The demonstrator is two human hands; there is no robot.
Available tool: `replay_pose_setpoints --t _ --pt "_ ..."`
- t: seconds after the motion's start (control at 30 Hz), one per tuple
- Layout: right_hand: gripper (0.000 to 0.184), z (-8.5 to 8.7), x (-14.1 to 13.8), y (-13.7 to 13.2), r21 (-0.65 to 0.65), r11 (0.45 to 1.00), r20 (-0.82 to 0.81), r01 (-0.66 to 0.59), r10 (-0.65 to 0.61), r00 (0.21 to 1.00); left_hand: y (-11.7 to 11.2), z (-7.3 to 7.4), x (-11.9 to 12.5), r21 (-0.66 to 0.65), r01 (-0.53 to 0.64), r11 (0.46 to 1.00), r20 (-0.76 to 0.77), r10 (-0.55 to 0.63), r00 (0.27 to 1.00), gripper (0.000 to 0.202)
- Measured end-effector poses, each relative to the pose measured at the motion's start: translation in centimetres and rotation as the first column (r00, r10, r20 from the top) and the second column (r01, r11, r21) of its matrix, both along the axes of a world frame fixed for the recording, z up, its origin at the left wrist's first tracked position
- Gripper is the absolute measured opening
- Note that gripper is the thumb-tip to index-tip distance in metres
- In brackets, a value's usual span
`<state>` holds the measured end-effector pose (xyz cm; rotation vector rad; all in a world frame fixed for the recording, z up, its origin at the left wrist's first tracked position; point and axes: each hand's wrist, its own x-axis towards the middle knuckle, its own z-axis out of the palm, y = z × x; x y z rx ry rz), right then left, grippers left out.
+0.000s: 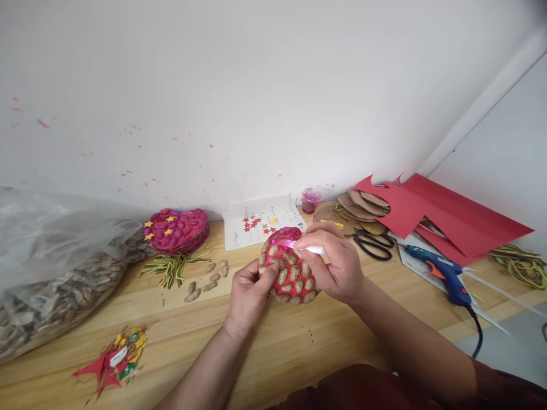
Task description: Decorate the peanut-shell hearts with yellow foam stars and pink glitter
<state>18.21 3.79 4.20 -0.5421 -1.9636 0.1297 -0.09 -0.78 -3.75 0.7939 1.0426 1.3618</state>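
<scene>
My left hand (251, 291) grips the left edge of a round red disc (294, 273) covered with glued-on peanuts, its thumb on the front. Between the fingers of my right hand (335, 262) is a white-handled paintbrush (314, 249), its magenta tip touching peanuts near the disc's upper left. Magenta paint coats the peanuts along the top edge, while the lower ones keep their natural tan. Behind the disc lies a white sheet (235, 228) with red and yellow paper stars. A clear cup of magenta paint (311, 202) stands by the wall.
A plastic bag of peanuts (64, 296) fills the left side, near loose peanuts (211, 286) and finished magenta discs (177, 230). Paper scraps (113, 361) lie front left. Rightward are scissors (374, 245), a blue glue gun (444, 273), cardboard discs (363, 205) and red paper (474, 210).
</scene>
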Motion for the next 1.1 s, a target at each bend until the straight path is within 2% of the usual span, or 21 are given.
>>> replay_pose_setpoints --t 0.73,1.1 --pt "0.021 -0.3 0.1 0.3 -0.006 1.0 0.039 -0.006 0.006 0.999 0.0 0.5 0.2 -0.03 -0.006 1.0 0.059 0.008 0.998 0.031" --pt "0.022 0.1 0.4 0.5 -0.017 1.0 0.015 0.013 -0.013 1.0 0.0 2.2 0.7 -0.132 -0.037 0.99 0.186 0.062 0.981 0.036"
